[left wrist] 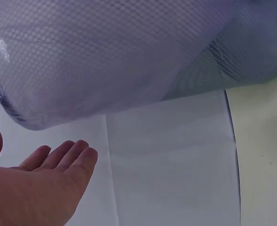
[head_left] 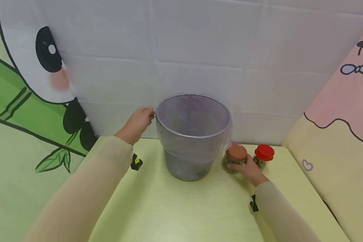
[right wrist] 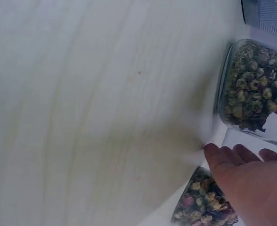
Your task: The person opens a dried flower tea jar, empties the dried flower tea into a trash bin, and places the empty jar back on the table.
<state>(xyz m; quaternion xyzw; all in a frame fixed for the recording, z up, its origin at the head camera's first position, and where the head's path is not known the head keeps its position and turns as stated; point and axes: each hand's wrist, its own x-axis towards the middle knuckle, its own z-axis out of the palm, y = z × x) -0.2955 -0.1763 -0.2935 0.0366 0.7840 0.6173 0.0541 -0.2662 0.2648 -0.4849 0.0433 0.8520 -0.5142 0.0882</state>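
Note:
A grey mesh wastebasket [head_left: 187, 168], lined with a translucent plastic bag [head_left: 184, 148] folded over its rim, stands upright at the back of the table. My left hand [head_left: 140, 121] is raised at the left of its rim; in the left wrist view a narrow gap separates the fingers [left wrist: 77, 157] from the bag. To the right of the basket, my right hand [head_left: 249, 169] is at a glass jar [head_left: 231, 164] of dried flower buds with a brown lid [head_left: 237, 152], thumb across its front. Straight fingers [right wrist: 223, 157] reach between this jar and a second, red-lidded one [head_left: 264, 153].
The pale yellow table [head_left: 181, 208] ends at a white sheet [head_left: 199, 43] behind the basket. Printed cartoon sheets flank it, green [head_left: 6, 80] on the left and pink and cream [head_left: 345, 111] on the right. Both wrists carry small black mounts.

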